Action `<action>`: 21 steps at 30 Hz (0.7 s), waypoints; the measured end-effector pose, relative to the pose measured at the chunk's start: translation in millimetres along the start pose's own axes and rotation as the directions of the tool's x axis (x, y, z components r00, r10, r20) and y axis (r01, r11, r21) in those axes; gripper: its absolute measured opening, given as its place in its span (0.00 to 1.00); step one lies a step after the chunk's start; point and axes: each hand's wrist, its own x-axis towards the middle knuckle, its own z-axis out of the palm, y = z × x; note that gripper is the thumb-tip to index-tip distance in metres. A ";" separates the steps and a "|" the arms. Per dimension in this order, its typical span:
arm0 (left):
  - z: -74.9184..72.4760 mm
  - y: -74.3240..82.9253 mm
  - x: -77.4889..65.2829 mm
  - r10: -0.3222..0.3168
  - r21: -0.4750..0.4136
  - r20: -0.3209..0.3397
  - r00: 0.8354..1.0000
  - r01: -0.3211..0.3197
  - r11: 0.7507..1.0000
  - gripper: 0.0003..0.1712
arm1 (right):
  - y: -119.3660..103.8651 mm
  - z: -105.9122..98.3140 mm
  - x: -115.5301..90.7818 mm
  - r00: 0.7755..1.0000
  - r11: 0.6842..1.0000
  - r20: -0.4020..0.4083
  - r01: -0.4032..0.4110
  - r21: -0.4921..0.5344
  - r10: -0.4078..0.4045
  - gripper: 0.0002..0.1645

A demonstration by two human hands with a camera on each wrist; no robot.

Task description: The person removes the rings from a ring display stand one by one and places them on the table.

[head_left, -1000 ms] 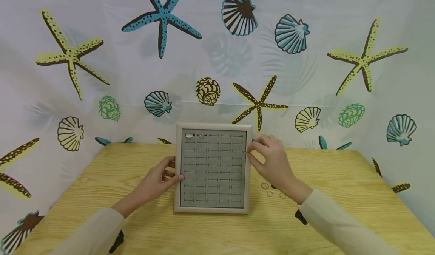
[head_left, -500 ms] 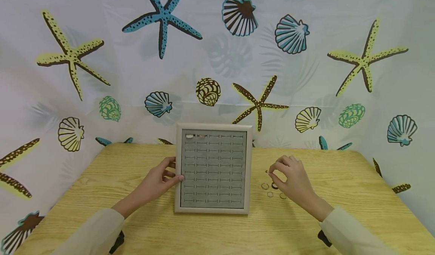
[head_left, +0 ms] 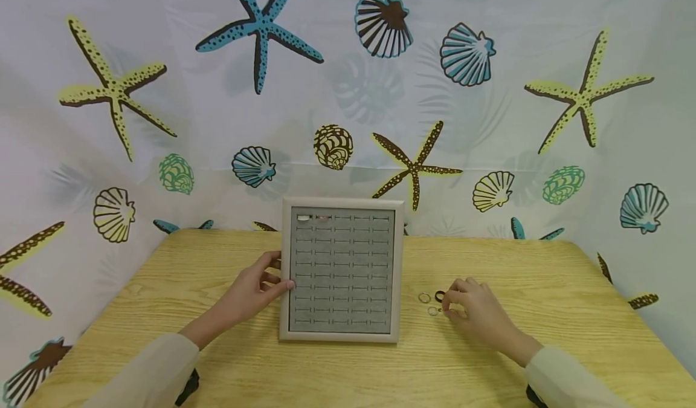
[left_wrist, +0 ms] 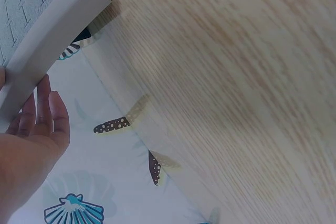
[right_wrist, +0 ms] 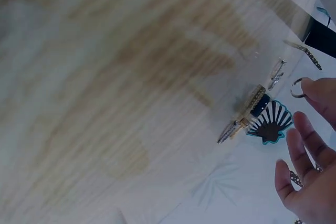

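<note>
A ring display board (head_left: pixel 341 269), grey with rows of slots and a pale frame, stands propped on the table. Two rings sit in its top row: a silver ring (head_left: pixel 303 217) and a reddish ring (head_left: pixel 323 217). My left hand (head_left: pixel 251 284) grips the board's left edge, thumb on the front and fingers behind. Low over the table to the right is my right hand (head_left: pixel 481 311); in the right wrist view it pinches a thin ring (right_wrist: pixel 294 92) between thumb and finger. Beside its fingertips lie a black ring (head_left: pixel 439 296), a gold-toned ring (head_left: pixel 424 297) and a silver ring (head_left: pixel 432 311).
The wooden table (head_left: pixel 217 365) reaches back to a curtain (head_left: pixel 348 93) printed with starfish and shells, which also hangs along both sides. Dark supports (left_wrist: pixel 82 35) show behind the board in the left wrist view.
My right hand has moved from the board's right edge down and to the right, to the loose rings, carrying a ring. My left hand and the board have stayed in place.
</note>
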 end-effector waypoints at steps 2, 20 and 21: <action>-0.2 0.3 -0.3 -0.001 0.000 0.000 1.000 0.001 1.000 0.32 | -0.3 0.7 -2.4 0.999 1.000 0.040 -0.005 0.024 0.004 0.12; -1.1 2.5 -1.3 -0.015 -0.009 0.016 1.000 0.015 1.000 0.33 | -0.7 6.8 -6.8 0.979 0.991 0.201 -0.059 0.120 0.034 0.10; -1.1 1.9 -1.2 -0.013 -0.011 0.016 1.000 0.014 1.000 0.33 | -0.6 7.0 -6.9 0.978 0.991 0.203 -0.061 0.122 0.035 0.10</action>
